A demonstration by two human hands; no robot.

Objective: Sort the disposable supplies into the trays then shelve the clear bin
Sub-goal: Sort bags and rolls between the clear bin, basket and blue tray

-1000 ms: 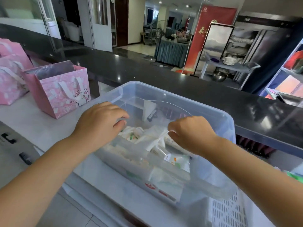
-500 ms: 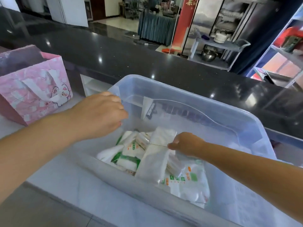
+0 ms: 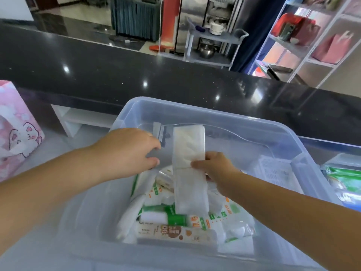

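Note:
A clear plastic bin [image 3: 230, 116] stands on the white counter in front of me. Inside lie several white and green wrapped disposable supplies [image 3: 175, 218]. My right hand [image 3: 216, 167] pinches a long white sealed packet [image 3: 188, 167] at its middle and holds it upright above the pile. My left hand [image 3: 129, 153] hovers over the bin's left side with fingers apart, just left of the packet, holding nothing.
A pink gift bag [image 3: 17, 133] stands at the left on the counter. A black raised countertop [image 3: 156, 75] runs behind the bin. Green packets [image 3: 345, 180] lie right of the bin. White shelving [image 3: 312, 36] stands at the far right.
My right hand has lifted the white packet up out of the pile. My left hand has moved in over the bin. The view has tilted down and closer.

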